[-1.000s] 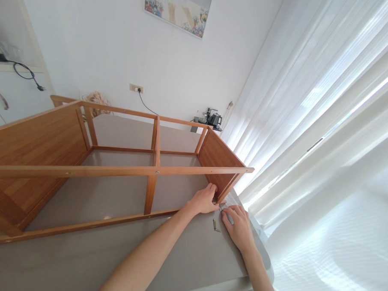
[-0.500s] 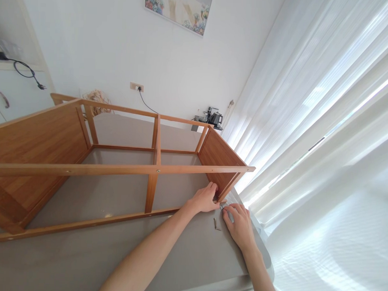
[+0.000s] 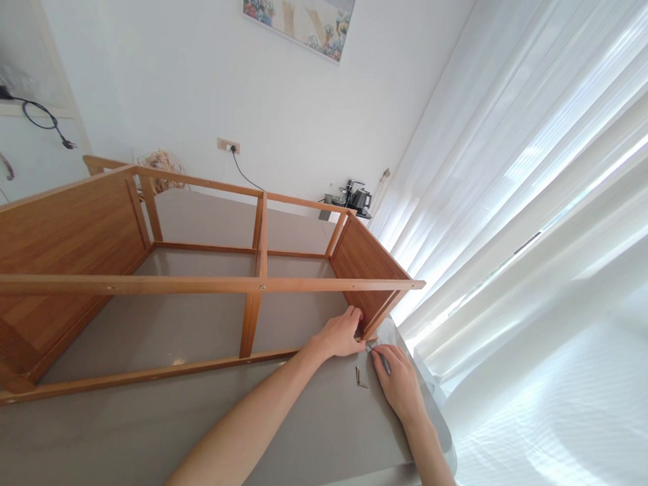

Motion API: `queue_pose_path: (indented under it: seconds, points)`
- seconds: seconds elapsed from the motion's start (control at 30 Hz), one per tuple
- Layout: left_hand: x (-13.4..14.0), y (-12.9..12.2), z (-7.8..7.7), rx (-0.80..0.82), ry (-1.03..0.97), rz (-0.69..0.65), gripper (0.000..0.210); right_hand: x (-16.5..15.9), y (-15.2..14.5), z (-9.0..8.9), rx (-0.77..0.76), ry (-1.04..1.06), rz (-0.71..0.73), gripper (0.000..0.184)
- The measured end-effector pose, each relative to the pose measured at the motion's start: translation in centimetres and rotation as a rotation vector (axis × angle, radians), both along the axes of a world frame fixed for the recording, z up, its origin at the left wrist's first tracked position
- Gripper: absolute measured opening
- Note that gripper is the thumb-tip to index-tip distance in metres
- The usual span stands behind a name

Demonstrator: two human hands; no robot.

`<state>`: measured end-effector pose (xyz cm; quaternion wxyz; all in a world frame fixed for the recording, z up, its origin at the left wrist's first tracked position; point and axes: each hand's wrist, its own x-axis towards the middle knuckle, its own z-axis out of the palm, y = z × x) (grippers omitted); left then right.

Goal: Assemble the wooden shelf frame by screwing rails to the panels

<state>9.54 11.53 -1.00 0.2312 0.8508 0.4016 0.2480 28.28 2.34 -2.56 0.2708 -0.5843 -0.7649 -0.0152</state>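
A wooden shelf frame [image 3: 193,285] with slim rails and solid end panels lies on its side across the grey-covered table. At its near right lower corner, my left hand [image 3: 341,335] has its fingers wrapped round the rail beside the end panel [image 3: 373,270]. My right hand [image 3: 398,382] is just right of that corner, thumb and fingertips pinched on a thin metal hex key [image 3: 369,347]. The key's tip meets the rail end, though the exact contact is too small to see. Several loose screws [image 3: 357,375] lie on the table between my forearms.
The grey table [image 3: 304,443] has a rounded edge at the right, close to sheer white curtains [image 3: 519,208]. Behind the frame are a kettle [image 3: 361,199], a wall socket with a plugged cord [image 3: 229,146] and a bundle of straw-like strands [image 3: 161,163]. A white cabinet [image 3: 32,158] stands at left.
My right hand has turned slightly, its fingers lower and closer together around the hex key. My left hand stays at the corner. The view has shifted a little.
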Motion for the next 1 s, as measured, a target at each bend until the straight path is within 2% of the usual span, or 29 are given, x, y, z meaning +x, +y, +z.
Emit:
queue_pose_path:
  seconds: [0.47,1.0]
  points:
    - [-0.23,-0.18,0.31,-0.026,-0.003,-0.012,0.037,-0.29,-0.36,0.42,0.014,0.040,-0.016,0.018]
    - [-0.10,-0.11,0.23,-0.024,-0.002,-0.010,0.038,0.03,0.11,-0.10,0.021,0.042,0.005,0.025]
